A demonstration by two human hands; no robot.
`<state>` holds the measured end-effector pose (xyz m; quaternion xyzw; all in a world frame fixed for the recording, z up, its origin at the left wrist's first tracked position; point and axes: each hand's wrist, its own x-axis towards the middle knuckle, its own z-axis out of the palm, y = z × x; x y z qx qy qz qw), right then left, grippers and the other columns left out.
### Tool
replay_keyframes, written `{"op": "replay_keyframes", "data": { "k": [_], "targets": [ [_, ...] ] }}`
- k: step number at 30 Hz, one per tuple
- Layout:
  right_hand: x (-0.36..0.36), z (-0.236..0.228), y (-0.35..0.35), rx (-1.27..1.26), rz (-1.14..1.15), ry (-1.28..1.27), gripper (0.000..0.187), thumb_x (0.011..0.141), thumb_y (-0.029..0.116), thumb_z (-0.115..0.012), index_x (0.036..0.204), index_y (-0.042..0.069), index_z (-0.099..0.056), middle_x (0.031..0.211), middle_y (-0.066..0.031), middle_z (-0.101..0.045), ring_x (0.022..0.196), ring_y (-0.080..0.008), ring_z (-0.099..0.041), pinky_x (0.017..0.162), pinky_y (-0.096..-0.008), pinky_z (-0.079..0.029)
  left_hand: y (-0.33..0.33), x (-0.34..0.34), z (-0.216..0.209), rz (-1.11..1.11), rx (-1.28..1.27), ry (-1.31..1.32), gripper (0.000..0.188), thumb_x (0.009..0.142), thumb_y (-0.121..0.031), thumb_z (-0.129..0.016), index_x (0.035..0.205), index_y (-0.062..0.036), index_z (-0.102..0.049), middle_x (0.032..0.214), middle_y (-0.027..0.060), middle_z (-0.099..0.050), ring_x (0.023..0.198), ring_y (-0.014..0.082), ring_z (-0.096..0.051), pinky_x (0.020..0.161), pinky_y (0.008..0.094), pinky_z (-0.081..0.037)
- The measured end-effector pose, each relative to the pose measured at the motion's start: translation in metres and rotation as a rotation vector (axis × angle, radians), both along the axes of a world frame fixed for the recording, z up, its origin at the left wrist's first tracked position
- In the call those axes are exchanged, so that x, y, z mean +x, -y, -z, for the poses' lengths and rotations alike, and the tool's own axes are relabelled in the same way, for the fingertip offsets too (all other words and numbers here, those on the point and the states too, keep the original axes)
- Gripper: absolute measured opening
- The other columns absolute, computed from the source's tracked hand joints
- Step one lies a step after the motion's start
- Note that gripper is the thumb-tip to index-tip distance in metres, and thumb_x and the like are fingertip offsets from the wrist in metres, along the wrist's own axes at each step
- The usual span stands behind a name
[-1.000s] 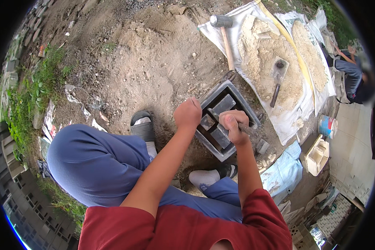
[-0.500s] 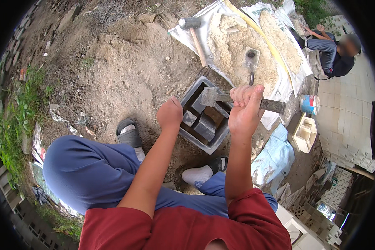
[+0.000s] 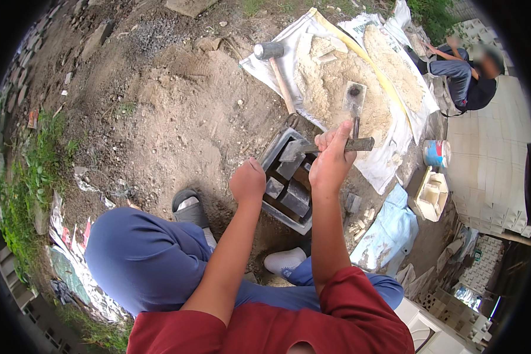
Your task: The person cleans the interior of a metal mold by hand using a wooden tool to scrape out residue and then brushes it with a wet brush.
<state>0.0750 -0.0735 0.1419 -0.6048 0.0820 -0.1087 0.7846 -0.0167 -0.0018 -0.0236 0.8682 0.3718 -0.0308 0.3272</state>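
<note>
Head view: mallet (image 3: 282, 84), powder-heaped sack (image 3: 379, 170), blue sheet (image 3: 389, 230) near the open box (image 3: 282, 216).

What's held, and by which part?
Right hand: grey flat-ended tool, gripped partway along its dark handle. Left hand: closed; contents, if any, can't be told.

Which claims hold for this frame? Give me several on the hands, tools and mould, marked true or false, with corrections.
1. The right hand grips a flat-bladed tool. True.
2. The left hand holds the mallet. False: the mallet lies unheld, its head on a white sack.
3. A trowel lies on pale powder. True.
4. The mould is filled level with powder. False: dark gaps show between grey blocks inside.
5. Another person sits at the picture's right. True.
</note>
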Motion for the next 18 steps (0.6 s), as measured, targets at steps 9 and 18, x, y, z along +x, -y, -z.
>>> {"op": "replay_keyframes", "data": {
  "k": [9, 18],
  "targets": [
    [-0.014, 0.013, 0.015, -0.207, -0.104, -0.101, 0.057, 0.110, 0.034, -0.052, 0.060, 0.013, -0.033, 0.056, 0.0056, -0.031, 0.051, -0.0066, -0.028, 0.048, -0.0283, -0.021, -0.001, -0.002, -0.003, 0.029, 0.010, -0.094, 0.054, 0.104, -0.036, -0.036, 0.084, -0.0021, -0.073, 0.082, 0.0241, -0.071, 0.077, 0.0460, -0.069, 0.074, 0.0578, -0.053],
    [-0.004, 0.064, 0.040, -0.357, -0.434, -0.021, 0.047, 0.102, 0.029, -0.066, 0.065, 0.001, -0.057, 0.059, 0.0023, -0.055, 0.057, -0.0060, -0.049, 0.055, -0.0267, -0.039, 0.003, -0.001, -0.008, 0.011, -0.009, -0.074, 0.055, 0.104, -0.037, -0.037, 0.084, -0.0012, -0.074, 0.083, 0.0262, -0.071, 0.079, 0.0475, -0.069, 0.075, 0.0584, -0.053]
  ]
}}
